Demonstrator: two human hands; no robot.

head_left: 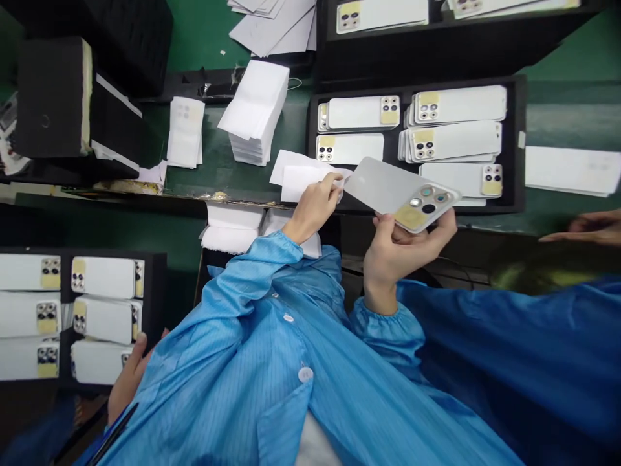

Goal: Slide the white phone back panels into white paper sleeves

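Observation:
My right hand (405, 255) grips a white phone back cover (388, 184) by its camera end. The cover is tilted, with its lens rings and a yellow patch facing up. My left hand (314, 204) is closed, its fingertips pinching a white paper sheet (303, 183) at the table's front edge, close to the cover's plain end. Another sheet lies partly under that one. Just beyond my hands is a black foam tray (515, 145) with several stacked white phone back covers (458, 103).
A tall stack of white paper (257, 97) and a lower pile (185, 129) stand behind my left hand. Another black tray (155, 278) of covers is at the lower left, with a co-worker's hand (129, 375) on it. Another person's hand (589, 228) is at the right.

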